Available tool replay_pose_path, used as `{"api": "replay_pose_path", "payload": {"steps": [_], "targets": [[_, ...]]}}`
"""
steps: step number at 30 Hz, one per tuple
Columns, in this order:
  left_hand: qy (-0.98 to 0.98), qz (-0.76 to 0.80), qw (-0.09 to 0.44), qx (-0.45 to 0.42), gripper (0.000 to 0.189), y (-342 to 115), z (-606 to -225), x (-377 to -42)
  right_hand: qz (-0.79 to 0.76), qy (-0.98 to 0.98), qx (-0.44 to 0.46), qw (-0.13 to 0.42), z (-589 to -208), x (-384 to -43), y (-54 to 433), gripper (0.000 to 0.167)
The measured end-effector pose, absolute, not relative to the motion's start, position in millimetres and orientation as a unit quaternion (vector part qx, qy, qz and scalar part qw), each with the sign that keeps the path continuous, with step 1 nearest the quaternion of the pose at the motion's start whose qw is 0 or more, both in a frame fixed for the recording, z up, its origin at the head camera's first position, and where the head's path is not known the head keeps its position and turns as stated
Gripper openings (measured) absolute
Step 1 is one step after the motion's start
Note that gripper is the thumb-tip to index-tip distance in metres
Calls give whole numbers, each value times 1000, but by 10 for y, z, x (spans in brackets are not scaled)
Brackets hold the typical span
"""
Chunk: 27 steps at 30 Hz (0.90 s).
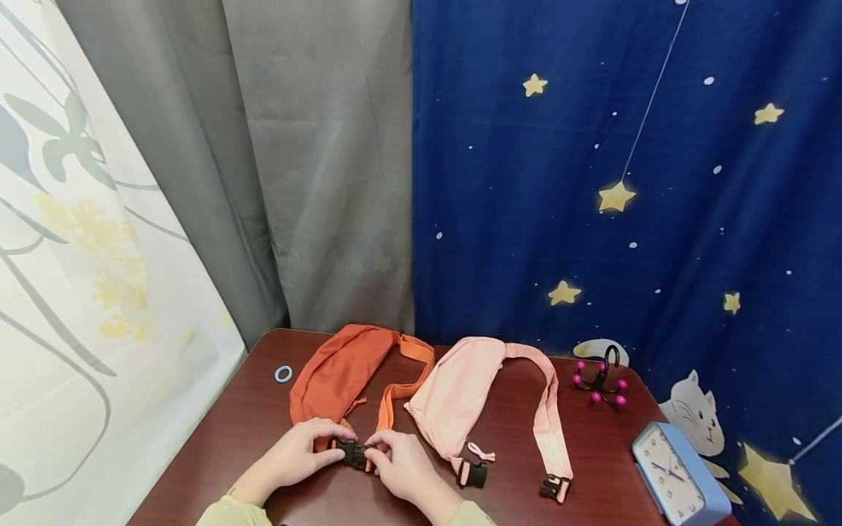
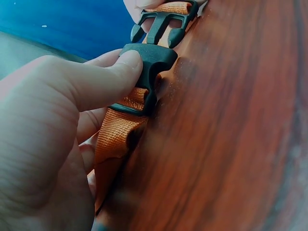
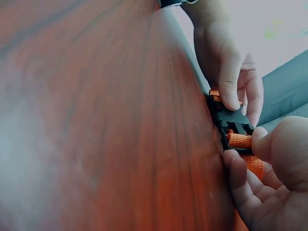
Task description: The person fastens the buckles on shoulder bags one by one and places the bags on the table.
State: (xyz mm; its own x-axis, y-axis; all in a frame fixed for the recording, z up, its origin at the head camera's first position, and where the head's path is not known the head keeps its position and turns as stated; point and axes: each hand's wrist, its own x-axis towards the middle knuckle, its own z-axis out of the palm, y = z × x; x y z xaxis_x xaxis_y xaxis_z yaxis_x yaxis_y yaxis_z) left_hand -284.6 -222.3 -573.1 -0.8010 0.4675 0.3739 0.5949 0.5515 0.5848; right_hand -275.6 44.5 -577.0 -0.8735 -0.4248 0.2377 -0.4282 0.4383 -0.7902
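An orange waist bag (image 1: 345,365) lies on the table with its strap curving toward me. My left hand (image 1: 305,453) pinches the black socket half of the strap's buckle (image 2: 151,60) between thumb and fingers. The pronged half of the buckle (image 2: 163,24) is held by my right hand (image 1: 404,464), its thumb and fingertips at the orange webbing (image 3: 239,140). In the left wrist view the prongs line up with the socket's mouth, their tips just short of it. Both halves are close over the table. To the right lies a pink waist bag (image 1: 457,394).
The pink bag's buckle halves, a socket (image 1: 472,473) and a pronged piece (image 1: 555,487), lie apart. A blue ring (image 1: 283,374) is at the left. On the right are a black hook rack (image 1: 600,381) with pink knobs and a blue clock (image 1: 680,475). Curtains (image 1: 349,183) hang behind the table.
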Motion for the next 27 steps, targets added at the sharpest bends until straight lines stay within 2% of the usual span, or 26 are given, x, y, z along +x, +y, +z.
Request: {"api": "replay_pose_path", "payload": {"steps": [13, 27], "targets": [[-877, -363, 89, -303, 23, -2225, -5747, -2851, 515, -829, 216, -16, -5836, -2786, 433, 7], [-873, -371, 85, -304, 22, -2214, -5719, -2838, 501, -840, 208, -24, -5878, -2798, 414, 9]]}}
